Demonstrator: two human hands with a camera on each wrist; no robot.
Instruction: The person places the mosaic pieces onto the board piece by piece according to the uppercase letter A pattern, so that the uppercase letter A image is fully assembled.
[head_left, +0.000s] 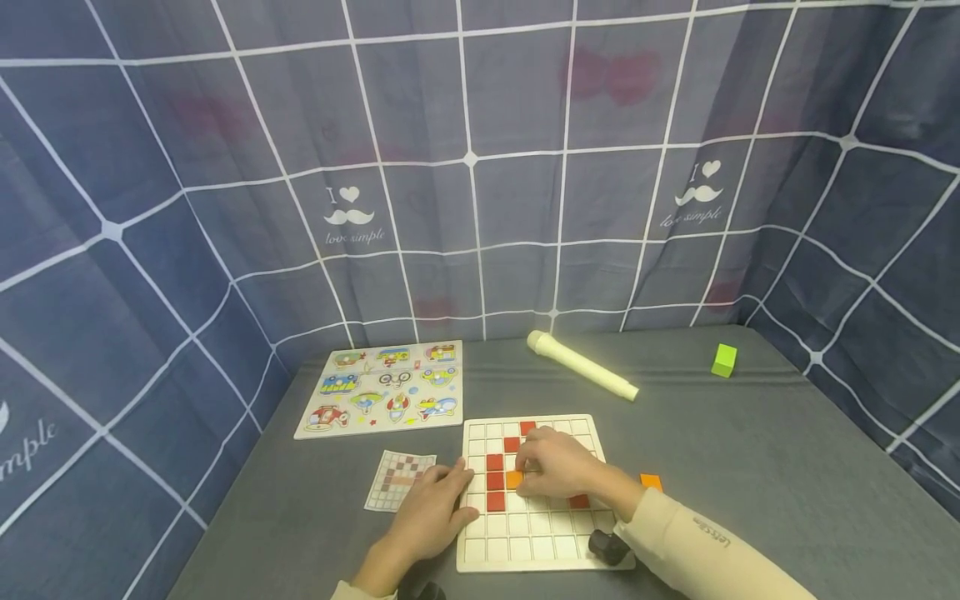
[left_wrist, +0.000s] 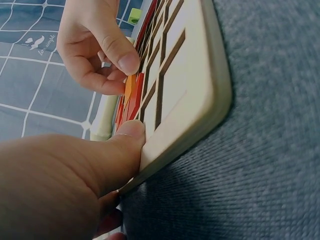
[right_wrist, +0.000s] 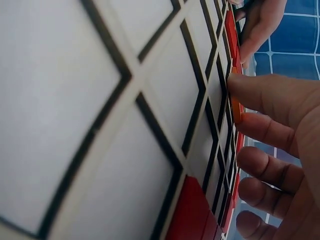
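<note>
A wooden grid board (head_left: 517, 550) lies flat on the table, with red tiles (head_left: 495, 481) set in several of its squares. Over its middle, my right hand (head_left: 558, 462) pinches an orange tile (right_wrist: 235, 102) between thumb and index finger, close against the squares beside the red column. In the right wrist view the other fingers hang loosely curled by the board. My left hand (head_left: 431, 512) rests at the board's left edge, the thumb (left_wrist: 131, 131) touching the rim and the fingers reaching along the same side. Part of the board is hidden under my right hand and forearm.
Left of the board lies a card (head_left: 382, 492) printed with a coloured grid pattern. A vehicle picture puzzle (head_left: 386, 392) sits behind it. Toward the back are a cream microphone-shaped stick (head_left: 581, 365) and a green block (head_left: 723, 360). An orange piece (head_left: 651, 481) lies beyond my right forearm.
</note>
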